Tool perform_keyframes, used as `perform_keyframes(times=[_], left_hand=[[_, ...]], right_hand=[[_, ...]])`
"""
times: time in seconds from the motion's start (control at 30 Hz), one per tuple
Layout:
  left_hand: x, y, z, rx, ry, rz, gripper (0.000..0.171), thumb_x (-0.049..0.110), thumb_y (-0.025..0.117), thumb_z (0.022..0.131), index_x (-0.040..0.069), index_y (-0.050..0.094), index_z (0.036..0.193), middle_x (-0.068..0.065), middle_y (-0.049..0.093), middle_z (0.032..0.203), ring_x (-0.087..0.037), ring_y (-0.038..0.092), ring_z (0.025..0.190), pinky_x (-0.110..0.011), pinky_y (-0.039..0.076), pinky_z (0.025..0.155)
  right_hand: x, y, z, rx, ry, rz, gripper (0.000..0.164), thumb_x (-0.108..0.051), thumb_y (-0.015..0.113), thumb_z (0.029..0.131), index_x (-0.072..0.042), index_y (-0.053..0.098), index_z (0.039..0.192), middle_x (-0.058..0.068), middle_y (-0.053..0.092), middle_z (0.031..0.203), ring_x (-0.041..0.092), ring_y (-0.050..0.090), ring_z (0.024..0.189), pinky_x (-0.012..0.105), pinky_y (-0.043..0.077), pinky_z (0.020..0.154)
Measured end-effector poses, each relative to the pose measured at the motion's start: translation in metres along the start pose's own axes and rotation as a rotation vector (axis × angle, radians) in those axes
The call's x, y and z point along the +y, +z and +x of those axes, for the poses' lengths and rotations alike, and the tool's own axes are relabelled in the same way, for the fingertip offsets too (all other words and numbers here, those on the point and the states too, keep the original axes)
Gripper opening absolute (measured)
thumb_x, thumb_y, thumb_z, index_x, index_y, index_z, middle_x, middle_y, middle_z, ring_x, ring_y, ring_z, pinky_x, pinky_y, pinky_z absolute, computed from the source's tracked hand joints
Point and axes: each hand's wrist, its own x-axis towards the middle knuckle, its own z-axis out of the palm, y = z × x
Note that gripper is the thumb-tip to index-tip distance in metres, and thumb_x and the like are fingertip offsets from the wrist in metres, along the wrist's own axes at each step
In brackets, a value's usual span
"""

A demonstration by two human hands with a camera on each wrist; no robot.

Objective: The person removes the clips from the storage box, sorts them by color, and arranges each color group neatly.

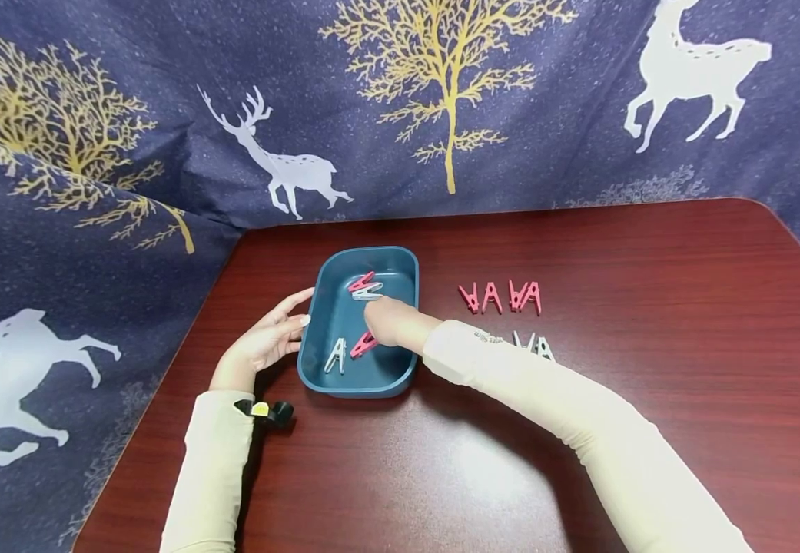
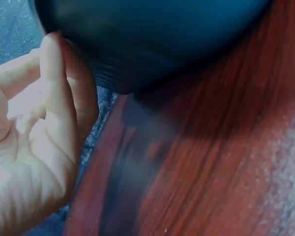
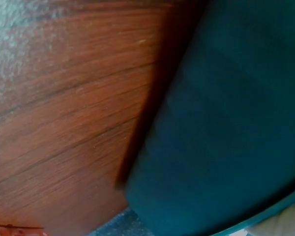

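A blue plastic bin (image 1: pixel 308 361) stands on the table, with red and white spring clips inside. My left hand (image 1: pixel 268 338) is at the bin's left side; in the left wrist view its fingertips (image 2: pixel 53 46) touch the outer wall. My right hand (image 1: pixel 394 322) reaches over the right wall into the bin, and its fingers are hidden beneath it, so I cannot tell what they hold. Just beyond it lie a white clip (image 1: pixel 367 293) and a red clip (image 1: pixel 361 282). Nearer me are another red clip (image 1: pixel 363 344) and a white clip (image 1: pixel 335 355).
Right of the bin, several red clips (image 1: pixel 491 297) lie in a row on the dark red wooden table (image 1: pixel 621 330). White clips (image 1: pixel 544 349) lie nearer, partly behind my right sleeve (image 1: pixel 510 372). A patterned blue cloth (image 1: pixel 400 169) hangs behind the table.
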Motion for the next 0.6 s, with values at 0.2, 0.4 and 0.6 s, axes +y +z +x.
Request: perform_keyframes(times=[0.2,0.4,0.6], left_hand=[[0.0,-0.001,0.001,0.0,-0.003,0.012,0.055,0.002,0.036,0.102,0.019,0.017,0.151,0.001,0.064,0.109,-0.012,0.067,0.094,-0.027,0.056,0.076],[0.002,0.0,0.0,0.005,-0.016,-0.012,0.055,0.001,0.035,0.102,0.018,0.017,0.151,0.0,0.065,0.109,-0.013,0.067,0.093,-0.028,0.056,0.076],[0.01,0.009,-0.004,-0.01,-0.023,-0.014,0.057,0.0,0.034,0.101,0.014,0.01,0.152,0.0,0.064,0.109,-0.013,0.066,0.093,-0.027,0.056,0.077]], right_hand=[[0.005,-0.004,0.006,0.011,-0.204,-0.054,0.029,-0.007,0.052,0.095,-0.009,0.053,0.066,0.002,0.046,0.058,0.013,0.047,0.052,0.019,0.04,0.051],[0.007,-0.008,0.007,-0.03,-0.159,0.12,0.018,-0.003,0.061,0.089,-0.005,0.062,0.071,0.005,0.057,0.059,0.013,0.053,0.049,0.021,0.047,0.056],[0.008,-0.007,0.007,-0.012,-0.142,0.232,0.008,-0.006,0.069,0.085,-0.002,0.07,0.078,0.014,0.07,0.074,0.016,0.06,0.057,0.022,0.049,0.053]])
